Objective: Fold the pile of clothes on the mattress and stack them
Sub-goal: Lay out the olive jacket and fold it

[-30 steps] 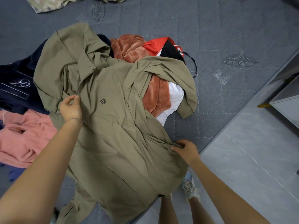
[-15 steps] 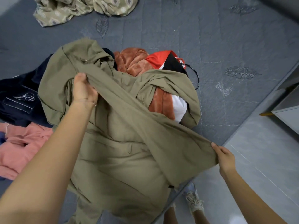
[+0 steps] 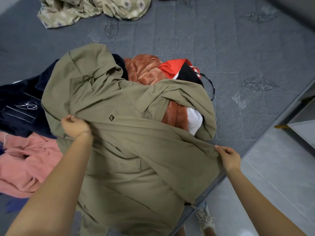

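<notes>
While the large olive-khaki fabric jacket sprawls over the pile, it hides most of the clothes beneath. Only parts of a rust-orange fleece garment, a red-and-black garment and a white garment show past its far and right edges. A navy garment with pale embroidery and a pink fleece garment are cut off at the left, and a beige diamond-patterned cloth at the top. The jacket lies crumpled on the grey quilted mattress, at its near edge, with a small square logo facing up. The left hand pinches a fold beside the logo. The right hand pinches the jacket's right edge, and the cloth between them runs taut.
</notes>
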`<state>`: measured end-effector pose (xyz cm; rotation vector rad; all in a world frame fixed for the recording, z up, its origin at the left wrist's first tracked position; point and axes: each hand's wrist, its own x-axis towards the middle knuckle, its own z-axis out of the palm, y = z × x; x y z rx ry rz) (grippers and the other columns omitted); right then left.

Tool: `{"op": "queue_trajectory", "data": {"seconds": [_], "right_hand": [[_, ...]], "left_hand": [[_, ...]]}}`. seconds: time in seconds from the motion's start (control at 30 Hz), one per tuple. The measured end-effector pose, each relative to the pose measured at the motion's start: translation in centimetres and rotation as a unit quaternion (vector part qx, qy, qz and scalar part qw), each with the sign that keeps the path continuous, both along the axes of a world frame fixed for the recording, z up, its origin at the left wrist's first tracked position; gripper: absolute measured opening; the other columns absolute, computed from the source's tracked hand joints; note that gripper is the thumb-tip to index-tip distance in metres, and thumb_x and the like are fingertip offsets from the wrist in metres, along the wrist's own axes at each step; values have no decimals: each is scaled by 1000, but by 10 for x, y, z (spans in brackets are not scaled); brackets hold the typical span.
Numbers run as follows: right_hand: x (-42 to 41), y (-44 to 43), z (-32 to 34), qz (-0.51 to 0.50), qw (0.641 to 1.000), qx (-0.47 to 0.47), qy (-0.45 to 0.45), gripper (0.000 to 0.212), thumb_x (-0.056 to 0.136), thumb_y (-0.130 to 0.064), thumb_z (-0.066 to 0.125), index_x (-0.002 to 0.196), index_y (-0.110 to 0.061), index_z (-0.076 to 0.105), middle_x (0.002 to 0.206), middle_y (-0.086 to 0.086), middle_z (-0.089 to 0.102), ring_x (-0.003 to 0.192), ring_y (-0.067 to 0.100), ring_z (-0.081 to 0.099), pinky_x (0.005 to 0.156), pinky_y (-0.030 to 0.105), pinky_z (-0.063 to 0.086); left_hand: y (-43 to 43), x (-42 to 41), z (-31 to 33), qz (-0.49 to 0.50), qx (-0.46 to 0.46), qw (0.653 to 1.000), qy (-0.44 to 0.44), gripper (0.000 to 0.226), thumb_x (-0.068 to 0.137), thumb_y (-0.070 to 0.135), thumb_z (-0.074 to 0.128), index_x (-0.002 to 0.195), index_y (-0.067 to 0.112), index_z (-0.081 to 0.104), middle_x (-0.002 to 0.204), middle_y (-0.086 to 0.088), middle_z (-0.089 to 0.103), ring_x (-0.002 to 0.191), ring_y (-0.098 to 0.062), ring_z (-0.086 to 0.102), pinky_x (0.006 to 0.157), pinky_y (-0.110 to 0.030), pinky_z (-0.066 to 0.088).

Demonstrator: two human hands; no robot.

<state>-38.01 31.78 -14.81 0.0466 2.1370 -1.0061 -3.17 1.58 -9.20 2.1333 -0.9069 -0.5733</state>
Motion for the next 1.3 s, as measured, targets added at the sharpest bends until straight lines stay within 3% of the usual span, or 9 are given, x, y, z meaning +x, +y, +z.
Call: {"op": "queue_trajectory", "data": {"seconds": [0.13,0.27,0.4,0.53,0.73,0.93,1.1,1.2,1.3], "right_hand": [[4,-2,-4,5,1000,23,8,16,88,-17,68,95,-2,69,94,8,64,85,17,54,81,28,40],[11,-3,-4,6,998,37,46,25,87,-20,69,106,-4,68,99,6,64,95,21,57,88,30,42],[24,-29,9,17,997,-35,61,41,85,-20,72,122,-7,61,117,5,63,110,18,58,103,33,43],[27,-73,33,-49,990,-126,26,47,88,-18,70,129,-3,54,126,8,60,112,16,58,102,27,43],[15,-136,58,18,978,-200,61,48,85,-17,73,130,-10,55,130,5,58,120,15,55,104,30,44],[-18,-166,45,98,980,-176,2,82,81,-52,67,148,-20,32,152,0,35,137,13,37,114,37,33],[-56,-171,18,157,982,-95,-30,61,103,-34,41,154,-18,12,159,3,21,143,19,26,117,34,24],[-76,-168,3,226,972,-43,-44,48,100,-27,49,145,-16,35,138,6,48,126,24,47,105,35,40],[-95,-169,5,273,962,-4,-1,17,92,-21,64,85,-6,63,77,6,60,82,23,55,68,25,44]], "left_hand": [[10,2,8,-40,6,999,-21,28,93,1,39,114,-4,57,117,-23,59,108,-31,55,89,-18,36],[8,0,14,-57,-6,997,47,24,89,-6,39,83,15,48,79,0,50,65,-1,43,70,-11,35],[-7,-2,21,-82,-20,992,97,26,90,12,59,114,2,60,71,11,48,62,3,44,64,-2,36],[-13,16,29,-31,-38,996,76,21,93,14,57,109,3,63,75,5,52,63,1,45,60,-1,35],[7,20,26,-105,24,992,-63,47,89,25,62,132,11,52,124,-18,54,117,-32,48,103,-32,34],[18,-75,30,-440,-32,870,-220,58,89,48,51,142,25,42,149,-10,34,140,-30,25,114,-47,16],[18,-166,14,-573,-15,771,-277,67,90,58,30,149,28,29,157,-5,23,146,-28,12,116,-45,-1],[15,-200,11,-575,21,778,-253,63,93,54,24,149,26,28,155,-2,29,145,-23,17,117,-44,2],[7,-215,7,-550,45,802,-229,46,100,36,38,143,20,40,140,-2,50,136,-22,33,115,-40,8]]}}
